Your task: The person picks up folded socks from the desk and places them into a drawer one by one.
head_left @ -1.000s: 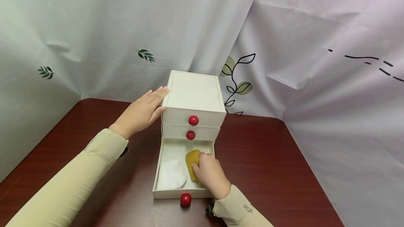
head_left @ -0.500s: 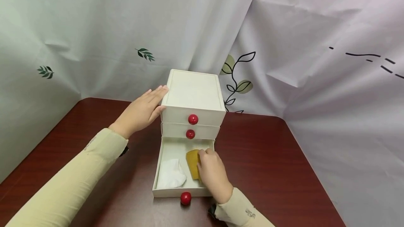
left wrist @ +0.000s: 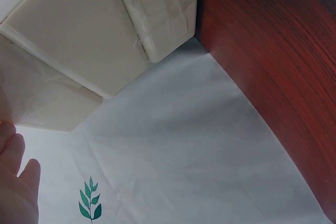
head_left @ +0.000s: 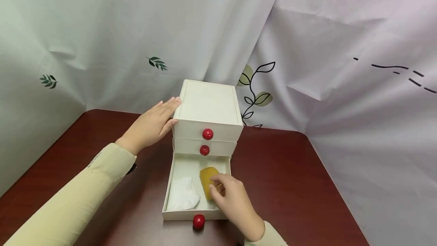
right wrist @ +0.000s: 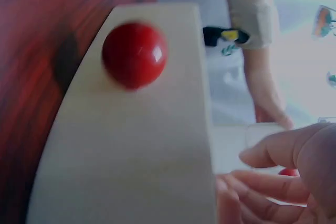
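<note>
A white drawer cabinet (head_left: 209, 101) stands on the table, its bottom drawer (head_left: 182, 215) pulled out. My left hand (head_left: 150, 128) rests with straight fingers against the cabinet's upper left side; its fingers also show in the left wrist view. Inside the drawer, a folded mustard-yellow cloth (head_left: 206, 181) lies on the right and a white cloth (head_left: 183, 194) on the left. Over the yellow cloth hovers my right hand (head_left: 235, 200), fingers loosely bent and thumb apart from them. It covers part of that cloth; whether a fingertip touches it I cannot tell. The right wrist view shows nothing between thumb and fingers.
Red round knobs mark the drawers: one on the top drawer (head_left: 207, 134), one on the middle drawer (head_left: 204, 150) and one on the bottom drawer's front (head_left: 198, 221). The dark red table (head_left: 280, 185) extends to both sides. A white printed curtain (head_left: 119, 41) hangs behind.
My right hand has let go of the yellow cloth and its thumb and fingers have spread; the hand has shifted slightly toward me. The left hand stays against the cabinet.
</note>
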Demonstrator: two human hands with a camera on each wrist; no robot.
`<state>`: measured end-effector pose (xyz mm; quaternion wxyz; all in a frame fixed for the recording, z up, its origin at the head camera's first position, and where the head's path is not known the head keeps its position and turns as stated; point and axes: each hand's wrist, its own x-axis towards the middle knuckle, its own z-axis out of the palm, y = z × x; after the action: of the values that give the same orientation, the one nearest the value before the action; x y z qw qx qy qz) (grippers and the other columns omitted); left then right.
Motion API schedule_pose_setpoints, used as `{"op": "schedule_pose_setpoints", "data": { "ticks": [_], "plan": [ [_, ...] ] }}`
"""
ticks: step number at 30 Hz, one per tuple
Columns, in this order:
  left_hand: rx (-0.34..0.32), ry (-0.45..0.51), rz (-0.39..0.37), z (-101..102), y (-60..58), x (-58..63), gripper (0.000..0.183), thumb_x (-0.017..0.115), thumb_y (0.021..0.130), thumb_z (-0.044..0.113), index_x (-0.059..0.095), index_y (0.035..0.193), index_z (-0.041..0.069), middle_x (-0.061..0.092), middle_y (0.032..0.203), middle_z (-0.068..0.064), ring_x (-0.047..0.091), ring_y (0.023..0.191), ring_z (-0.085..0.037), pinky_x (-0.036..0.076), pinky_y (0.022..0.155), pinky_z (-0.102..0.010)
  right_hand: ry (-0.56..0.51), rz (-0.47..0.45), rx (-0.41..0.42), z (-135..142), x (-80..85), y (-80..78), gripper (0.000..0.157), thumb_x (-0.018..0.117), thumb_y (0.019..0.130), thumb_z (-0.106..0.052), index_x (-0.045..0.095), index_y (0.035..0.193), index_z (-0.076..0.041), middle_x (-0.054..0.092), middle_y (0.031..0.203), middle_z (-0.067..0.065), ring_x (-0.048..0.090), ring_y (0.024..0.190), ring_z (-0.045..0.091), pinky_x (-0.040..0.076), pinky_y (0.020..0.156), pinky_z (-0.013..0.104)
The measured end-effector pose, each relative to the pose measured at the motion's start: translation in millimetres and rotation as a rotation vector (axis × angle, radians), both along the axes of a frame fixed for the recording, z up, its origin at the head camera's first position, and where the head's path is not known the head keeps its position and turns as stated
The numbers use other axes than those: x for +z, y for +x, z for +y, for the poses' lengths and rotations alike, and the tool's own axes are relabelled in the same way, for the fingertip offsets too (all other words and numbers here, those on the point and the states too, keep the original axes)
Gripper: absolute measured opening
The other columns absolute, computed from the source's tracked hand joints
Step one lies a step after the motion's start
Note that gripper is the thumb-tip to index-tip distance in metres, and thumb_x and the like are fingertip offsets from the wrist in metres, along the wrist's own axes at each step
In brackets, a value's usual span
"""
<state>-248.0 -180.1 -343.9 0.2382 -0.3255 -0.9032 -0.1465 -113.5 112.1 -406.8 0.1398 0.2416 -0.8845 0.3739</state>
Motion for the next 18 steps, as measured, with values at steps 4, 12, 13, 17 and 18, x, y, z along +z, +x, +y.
{"op": "schedule_pose_setpoints", "data": {
  "ticks": [4, 12, 13, 17, 18],
  "plan": [
    [-0.002, 0.001, -0.002, 0, 1.7, -0.1, 0.063, 0.057, 0.104, 0.023, 0.033, 0.156, -0.002, 0.038, 0.159, -0.019, 0.035, 0.148, -0.034, 0.023, 0.124, -0.049, -0.119, -0.132, 0.116, 4, 2.7, 12.8, 0.01, 0.071, 0.091, -0.001, 0.074, 0.1, -0.004, 0.069, 0.081, -0.003, 0.061, 0.072, 0.0, 0.057, 0.061, 0.019],
    [0.009, -0.015, -0.016, 3, 3.8, 1.9, 0.063, 0.057, 0.105, 0.025, 0.033, 0.156, -0.002, 0.037, 0.16, -0.018, 0.034, 0.148, -0.034, 0.024, 0.124, -0.051, -0.212, -0.453, 0.331, 20, -1.0, 34.9, 0.019, 0.062, 0.103, -0.022, 0.073, 0.099, -0.007, 0.071, 0.075, 0.005, 0.064, 0.066, 0.003, 0.057, 0.057, 0.022],
    [0.01, -0.018, -0.019, 3, 4.0, 2.5, 0.063, 0.057, 0.105, 0.025, 0.032, 0.156, -0.002, 0.037, 0.16, -0.018, 0.033, 0.149, -0.034, 0.023, 0.124, -0.05, -0.221, -0.476, 0.352, 21, -2.9, 36.9, 0.02, 0.062, 0.103, -0.023, 0.073, 0.099, -0.007, 0.072, 0.075, 0.006, 0.066, 0.066, 0.004, 0.057, 0.057, 0.022],
    [0.02, -0.019, -0.024, 2, 3.7, 4.1, 0.063, 0.057, 0.105, 0.024, 0.032, 0.157, -0.002, 0.037, 0.16, -0.018, 0.033, 0.149, -0.033, 0.022, 0.125, -0.049, -0.232, -0.546, 0.403, 23, -13.3, 42.6, 0.022, 0.06, 0.104, -0.023, 0.073, 0.097, -0.006, 0.073, 0.076, 0.008, 0.065, 0.065, 0.002, 0.058, 0.059, 0.022],
    [0.022, -0.021, -0.024, 2, 3.8, 4.6, 0.063, 0.057, 0.105, 0.024, 0.032, 0.157, -0.002, 0.037, 0.16, -0.018, 0.033, 0.149, -0.033, 0.022, 0.125, -0.049, -0.234, -0.572, 0.403, 23, -16.0, 43.7, 0.023, 0.06, 0.104, -0.023, 0.073, 0.096, -0.006, 0.072, 0.077, 0.007, 0.065, 0.066, 0.001, 0.058, 0.06, 0.022]
  ]
}}
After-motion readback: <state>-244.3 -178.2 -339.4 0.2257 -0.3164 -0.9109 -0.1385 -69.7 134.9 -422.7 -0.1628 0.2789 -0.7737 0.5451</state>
